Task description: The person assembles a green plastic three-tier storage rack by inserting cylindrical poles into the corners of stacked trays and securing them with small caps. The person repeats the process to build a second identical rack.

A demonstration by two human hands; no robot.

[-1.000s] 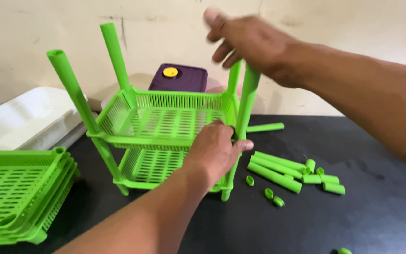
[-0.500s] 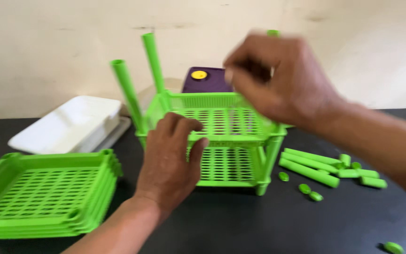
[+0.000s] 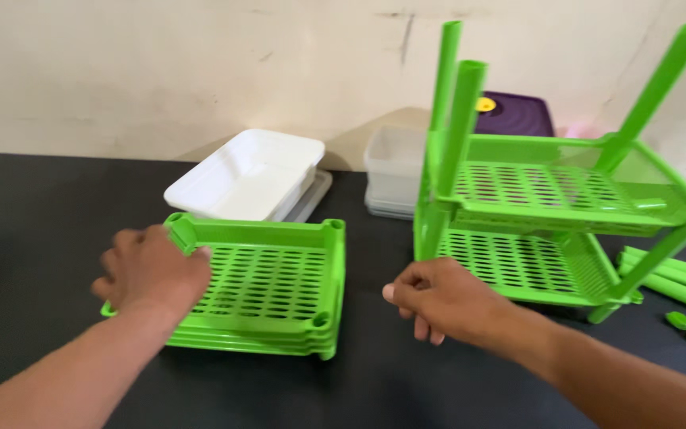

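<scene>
Head view: hands shift from rack to tray stack

Since half a second ago, my hands have left the assembled green rack (image 3: 549, 230). My left hand (image 3: 152, 274) now rests, fingers loosely curled, on the left rim of the stacked green trays (image 3: 279, 290), near left on the worktop (image 3: 33, 214); a firm grip cannot be confirmed. My right hand (image 3: 446, 302) hovers half-closed and empty between stack and rack. White trays (image 3: 244, 175) lie beyond.
</scene>
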